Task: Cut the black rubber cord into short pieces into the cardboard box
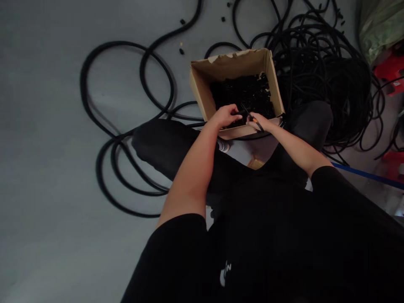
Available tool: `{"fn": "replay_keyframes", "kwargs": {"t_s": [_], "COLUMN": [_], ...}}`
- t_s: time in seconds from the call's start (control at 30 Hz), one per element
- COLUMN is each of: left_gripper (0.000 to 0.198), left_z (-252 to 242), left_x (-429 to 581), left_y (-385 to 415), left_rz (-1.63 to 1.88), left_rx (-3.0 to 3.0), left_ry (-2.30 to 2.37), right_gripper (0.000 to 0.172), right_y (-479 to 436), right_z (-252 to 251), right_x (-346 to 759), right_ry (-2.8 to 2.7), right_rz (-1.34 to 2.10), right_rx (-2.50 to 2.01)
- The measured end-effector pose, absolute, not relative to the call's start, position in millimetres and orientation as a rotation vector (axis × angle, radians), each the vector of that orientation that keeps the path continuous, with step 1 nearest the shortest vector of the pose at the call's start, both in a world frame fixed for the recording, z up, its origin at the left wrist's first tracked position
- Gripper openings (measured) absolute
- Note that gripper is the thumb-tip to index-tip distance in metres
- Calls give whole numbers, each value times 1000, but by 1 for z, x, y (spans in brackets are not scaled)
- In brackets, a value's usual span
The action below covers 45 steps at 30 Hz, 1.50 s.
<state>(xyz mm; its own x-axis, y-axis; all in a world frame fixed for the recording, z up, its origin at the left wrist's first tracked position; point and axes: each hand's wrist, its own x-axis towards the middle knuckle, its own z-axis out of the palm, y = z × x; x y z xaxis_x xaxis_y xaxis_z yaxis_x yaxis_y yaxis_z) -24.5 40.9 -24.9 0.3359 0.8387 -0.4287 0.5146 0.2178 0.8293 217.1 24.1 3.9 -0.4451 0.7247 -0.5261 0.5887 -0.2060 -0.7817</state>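
Note:
Over the near side of a cardboard box (202,90), my left hand (226,115) is closed on a black hose (240,112); only a short bit shows past the fingertips. My right hand (259,120) grips scissors (255,120) with black and orange handles. Their dark blades point up and left, close beside the hose at my left fingers. I cannot tell whether the blades touch it. Many small black pieces (243,90) fill the bottom of the box, and single pieces are hard to make out.
Long black hose (83,84) lies in loops on the grey floor to the left. A large tangled heap of it (334,80) is right of the box. Small black bits (181,51) are scattered beyond. A pale green sack (378,29) and red objects (389,71) stand far right.

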Motion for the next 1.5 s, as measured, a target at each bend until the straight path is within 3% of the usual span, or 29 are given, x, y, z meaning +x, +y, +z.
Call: {"fn": "replay_keyframes", "kwargs": {"t_s": [0.23,0.37,0.57,0.77,1.0,1.13,1.5], "left_gripper": [30,27,27,29,34,30,36], "left_z": [-37,-37,-31,-31,-29,-30,-32], "left_x": [-26,-26,-23,-27,-26,-26,-26], "left_y": [43,44,42,45,44,45,49], "left_rz": [288,334,305,311,227,174,174], "left_rx": [1435,1446,1447,1482,1532,1528,1567], "left_ry": [1302,1327,1242,1276,1223,1271,1388], "right_gripper": [24,26,26,20,20,13,27], "right_y": [26,31,27,30,25,32,36], "right_z": [0,-1,-4,-4,-12,-17,-12], "right_x": [219,222,221,225,225,227,223], "right_ry": [-1926,-1987,-1956,-2038,-1930,-1995,-1962], "right_rz": [1697,1559,1693,1493,1654,1572,1500], "right_rx": [-1679,-1667,-1592,-1642,-1579,-1590,-1647]}}
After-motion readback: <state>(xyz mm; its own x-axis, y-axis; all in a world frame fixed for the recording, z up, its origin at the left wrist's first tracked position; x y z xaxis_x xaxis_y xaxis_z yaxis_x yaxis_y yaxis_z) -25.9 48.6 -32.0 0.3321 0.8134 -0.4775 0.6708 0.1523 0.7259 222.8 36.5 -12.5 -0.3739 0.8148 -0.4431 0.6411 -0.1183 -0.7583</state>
